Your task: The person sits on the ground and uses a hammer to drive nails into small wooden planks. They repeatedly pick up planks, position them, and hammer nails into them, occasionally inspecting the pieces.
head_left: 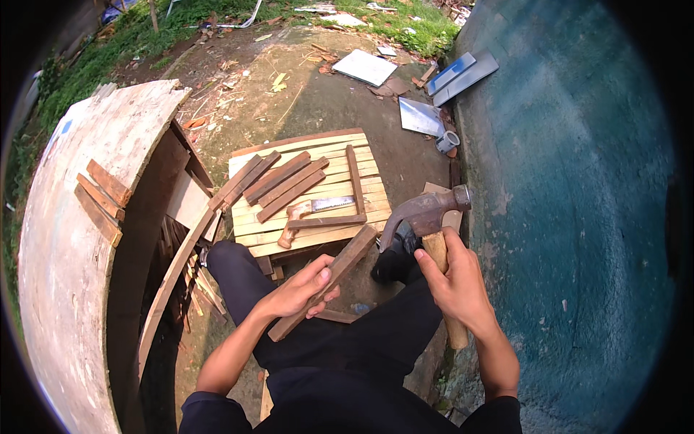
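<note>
Grass (426,32), handsaw (329,205) and hammer (428,213) show an outdoor work yard (256,108).

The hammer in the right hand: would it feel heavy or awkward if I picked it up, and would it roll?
The hammer would probably feel top-heavy, since its bulky metal head sits at one end of a slimmer wooden handle. Laid flat, it probably wouldn't roll far, because the curved claw juts out.

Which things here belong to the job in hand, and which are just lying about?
Likely part of the job:
- claw hammer, right hand
- wooden bar, left hand
- handsaw and cut wooden pieces on the slatted table

Apparently just lying about:
- white panel on the ground
- grey cylindrical container
</note>
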Available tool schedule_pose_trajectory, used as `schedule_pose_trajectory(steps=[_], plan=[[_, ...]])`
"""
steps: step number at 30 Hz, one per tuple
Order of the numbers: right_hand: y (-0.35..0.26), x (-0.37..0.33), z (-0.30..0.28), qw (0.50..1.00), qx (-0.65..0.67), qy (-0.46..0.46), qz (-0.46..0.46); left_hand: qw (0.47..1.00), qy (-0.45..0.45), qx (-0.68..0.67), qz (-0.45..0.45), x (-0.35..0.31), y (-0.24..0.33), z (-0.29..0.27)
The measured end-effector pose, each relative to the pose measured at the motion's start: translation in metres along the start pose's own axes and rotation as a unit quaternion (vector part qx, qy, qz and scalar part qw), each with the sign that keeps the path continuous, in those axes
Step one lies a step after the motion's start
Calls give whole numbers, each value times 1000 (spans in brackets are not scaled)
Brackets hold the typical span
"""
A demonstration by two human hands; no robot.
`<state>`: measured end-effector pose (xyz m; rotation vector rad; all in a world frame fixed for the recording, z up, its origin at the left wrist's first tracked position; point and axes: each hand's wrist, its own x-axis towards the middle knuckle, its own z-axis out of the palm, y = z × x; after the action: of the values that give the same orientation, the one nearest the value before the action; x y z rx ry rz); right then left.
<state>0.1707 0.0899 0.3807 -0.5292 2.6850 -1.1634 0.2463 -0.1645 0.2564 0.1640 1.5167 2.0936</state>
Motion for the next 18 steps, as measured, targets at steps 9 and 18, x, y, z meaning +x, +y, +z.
schedule_pose_trajectory(steps=[9,18], plan=[[-7,-5,1,999,-17,-37,-19,998,-33,-50,-24,-8,-2,-4],[-7,-15,6,998,-30,-30,-46,995,-57,-78,-11,-7,-2,-2]])
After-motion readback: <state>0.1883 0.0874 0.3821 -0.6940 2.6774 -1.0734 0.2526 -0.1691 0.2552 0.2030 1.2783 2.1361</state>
